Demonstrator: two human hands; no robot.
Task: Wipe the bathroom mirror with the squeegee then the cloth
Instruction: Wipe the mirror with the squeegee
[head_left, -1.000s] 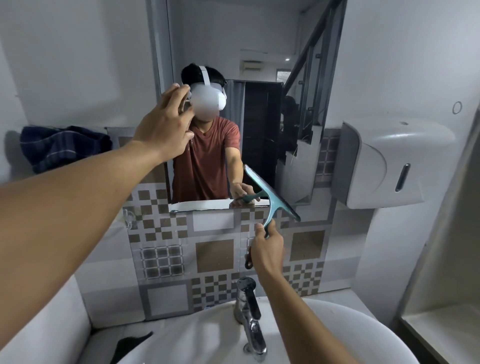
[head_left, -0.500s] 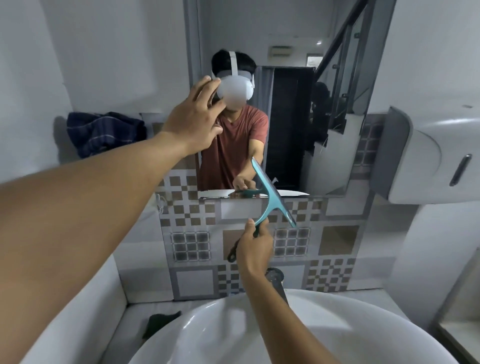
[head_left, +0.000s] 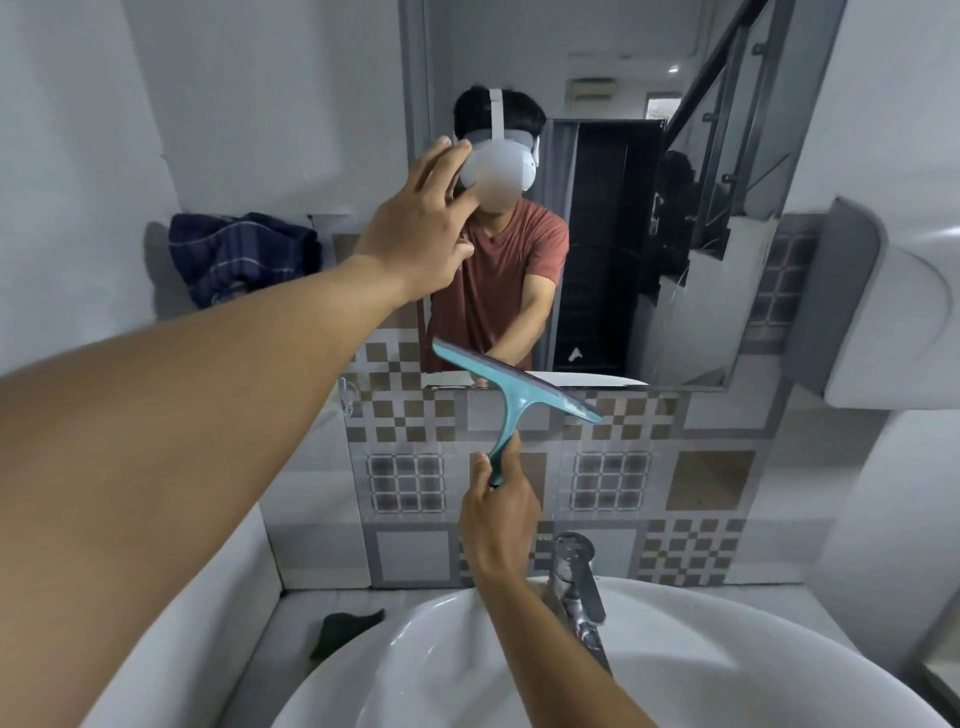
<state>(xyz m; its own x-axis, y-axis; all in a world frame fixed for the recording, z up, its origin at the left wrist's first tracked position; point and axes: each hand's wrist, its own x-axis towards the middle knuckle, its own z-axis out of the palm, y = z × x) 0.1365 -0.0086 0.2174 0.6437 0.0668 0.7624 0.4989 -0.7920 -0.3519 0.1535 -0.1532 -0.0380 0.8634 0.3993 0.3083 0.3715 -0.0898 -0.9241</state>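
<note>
**Two hands at the glass: squeegee raised to the mirror's lower edge**

Two bare arms reach toward a wall-mounted bathroom mirror (head_left: 675, 234), a tall pane set above patterned tile (head_left: 613, 478) and a white basin (head_left: 727, 649). The glass lies straight ahead and above both hands; it reflects a person in a red shirt and shows no obvious streaks at this range (fine smears would be too small to tell).

The left hand (head_left: 415, 223) is up at the mirror's left margin, fingers spread and loose, gripping nothing; whether the fingertips touch the glass cannot be told. The right hand (head_left: 498, 514), lower and nearer the centre, is closed around the handle of a teal squeegee (head_left: 514, 384). Its blade runs long from upper left to lower right, tilted, crossing the mirror's bottom edge, so the left end overlaps the glass and the right end hangs over tile. Contact with the pane cannot be confirmed.

The right hand is judged the one to work: the blade probably needs lifting and levelling before a clean stroke.

A chrome tap (head_left: 576, 577) stands just right of that wrist. The small dark cloth (head_left: 345, 626) lies on the ledge left of the basin, untouched, well below both hands.
</note>
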